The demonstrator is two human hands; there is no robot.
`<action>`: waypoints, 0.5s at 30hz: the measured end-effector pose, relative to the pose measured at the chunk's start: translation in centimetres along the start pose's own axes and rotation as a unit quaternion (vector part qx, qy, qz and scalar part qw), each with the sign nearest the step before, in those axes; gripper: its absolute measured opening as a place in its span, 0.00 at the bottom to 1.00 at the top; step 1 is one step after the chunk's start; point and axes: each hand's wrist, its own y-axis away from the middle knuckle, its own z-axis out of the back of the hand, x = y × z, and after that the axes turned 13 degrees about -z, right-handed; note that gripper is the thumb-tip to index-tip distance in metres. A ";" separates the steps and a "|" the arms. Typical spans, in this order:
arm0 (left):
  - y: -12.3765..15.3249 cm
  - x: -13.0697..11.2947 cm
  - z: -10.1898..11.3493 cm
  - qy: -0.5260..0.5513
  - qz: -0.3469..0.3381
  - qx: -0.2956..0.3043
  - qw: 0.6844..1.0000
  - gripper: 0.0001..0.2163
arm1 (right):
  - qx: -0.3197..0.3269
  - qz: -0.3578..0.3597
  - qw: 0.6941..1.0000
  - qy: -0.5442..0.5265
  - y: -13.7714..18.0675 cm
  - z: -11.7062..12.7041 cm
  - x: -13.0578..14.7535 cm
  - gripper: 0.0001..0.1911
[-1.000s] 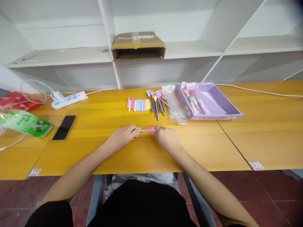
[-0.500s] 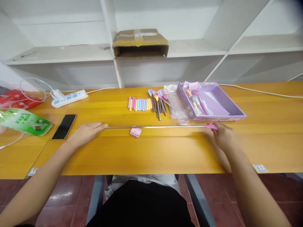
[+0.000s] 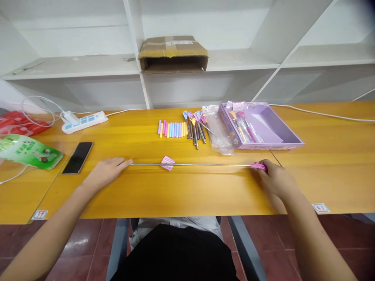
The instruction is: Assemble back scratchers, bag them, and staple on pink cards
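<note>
Fingers of the left hand lie stretched out low over the surface, their tips meeting the left end of a thin telescopic rod. Whether they pinch it or only touch it cannot be made out. Fingers of the right hand are curled tight round the rod's right end, where a small pink claw head sticks out of the grasp.

Pulled out to a long straight line, the rod runs left to right across the near middle of the surface, between the two hands. A pink tag sits on it left of its middle.

Farther back, past the rod's middle, a row of pastel sleeves lies side by side. Just to its right is a bunch of short rods with coloured claw heads. Right of these lies a clear plastic bag, touching a shallow purple box that holds a few more of the pieces.

On the left, a dark phone lies flat near the left hand. Farther left are a green packet and a red packet. A white power strip with its cable lies at the far left. A white cord runs along the far right.

Behind the surface stand white shelves, with an open cardboard box on one of them.
</note>
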 end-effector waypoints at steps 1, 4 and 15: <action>0.0 0.0 0.1 0.002 0.001 -0.002 1.000 0.23 | 0.002 0.004 1.000 -0.008 0.1 0.0 0.0 0.16; -0.1 -0.2 0.3 0.004 0.012 -0.011 1.000 0.22 | -0.017 -0.016 1.000 0.000 0.4 -0.2 0.3 0.13; -0.5 -0.5 0.1 -0.005 0.009 -0.048 0.999 0.17 | -0.103 -0.036 0.992 0.066 1.9 -1.0 1.5 0.20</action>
